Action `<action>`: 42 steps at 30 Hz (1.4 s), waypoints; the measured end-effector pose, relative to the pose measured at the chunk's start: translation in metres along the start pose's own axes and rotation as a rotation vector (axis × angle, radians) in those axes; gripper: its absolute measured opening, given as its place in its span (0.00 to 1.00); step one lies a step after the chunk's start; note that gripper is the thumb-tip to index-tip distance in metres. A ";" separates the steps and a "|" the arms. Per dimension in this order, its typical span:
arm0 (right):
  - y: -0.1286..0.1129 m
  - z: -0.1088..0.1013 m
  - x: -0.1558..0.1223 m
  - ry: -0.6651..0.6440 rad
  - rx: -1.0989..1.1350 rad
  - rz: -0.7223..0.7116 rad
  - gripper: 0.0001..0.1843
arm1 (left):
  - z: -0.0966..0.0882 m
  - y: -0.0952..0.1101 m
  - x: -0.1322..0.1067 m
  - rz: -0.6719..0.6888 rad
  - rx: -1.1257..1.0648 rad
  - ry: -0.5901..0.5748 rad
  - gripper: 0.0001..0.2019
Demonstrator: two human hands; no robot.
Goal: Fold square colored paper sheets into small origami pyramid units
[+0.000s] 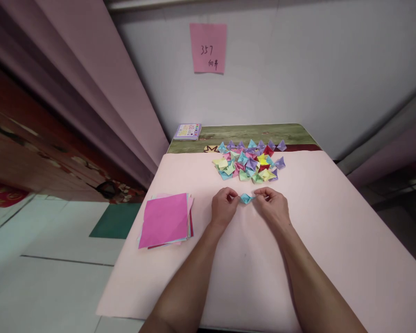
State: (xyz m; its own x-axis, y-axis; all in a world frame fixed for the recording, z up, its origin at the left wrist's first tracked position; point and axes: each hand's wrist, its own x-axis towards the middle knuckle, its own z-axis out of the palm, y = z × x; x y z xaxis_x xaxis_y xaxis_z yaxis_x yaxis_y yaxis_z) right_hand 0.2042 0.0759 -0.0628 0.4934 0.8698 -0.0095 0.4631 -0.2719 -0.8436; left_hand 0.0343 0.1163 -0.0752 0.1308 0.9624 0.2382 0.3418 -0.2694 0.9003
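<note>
Between my two hands is a small light-blue folded paper boat (246, 198). My left hand (225, 205) pinches its left tip between thumb and fingers. At the opposite tip, my right hand (272, 203) has its fingers closed in the same way. Just beyond my hands lies a pile of folded paper boats (251, 163) in purple, blue, green, yellow, pink and red. To the left of my left arm rests a stack of square paper sheets (164, 219), with a magenta sheet on top and other colours showing at its edges.
A pale pink cover (319, 240) lies over the table, whose green wood-patterned far end (284, 132) shows. Small printed packs (187, 131) sit at the back left corner. A pink note (208, 48) is stuck on the wall, and a curtain (125, 78) hangs at left.
</note>
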 end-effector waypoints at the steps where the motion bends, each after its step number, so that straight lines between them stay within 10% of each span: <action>1: 0.000 0.000 0.000 0.000 -0.008 0.008 0.13 | 0.000 0.000 0.000 -0.002 0.002 0.000 0.02; 9: -0.005 -0.001 -0.002 0.033 -0.043 -0.056 0.12 | -0.001 0.003 -0.002 0.052 0.075 -0.010 0.03; 20: -0.005 -0.002 -0.005 -0.040 -0.127 -0.543 0.16 | 0.000 0.008 -0.005 0.324 0.166 -0.114 0.14; 42: 0.001 0.000 -0.005 0.025 -0.355 -0.707 0.09 | 0.001 0.006 -0.004 0.178 0.290 -0.091 0.02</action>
State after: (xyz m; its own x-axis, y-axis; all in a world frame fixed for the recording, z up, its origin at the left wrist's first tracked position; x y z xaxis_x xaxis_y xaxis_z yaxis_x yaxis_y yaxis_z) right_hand 0.2026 0.0715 -0.0640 0.0090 0.8771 0.4802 0.8781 0.2228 -0.4234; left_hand 0.0367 0.1110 -0.0709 0.2899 0.8957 0.3371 0.5548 -0.4442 0.7034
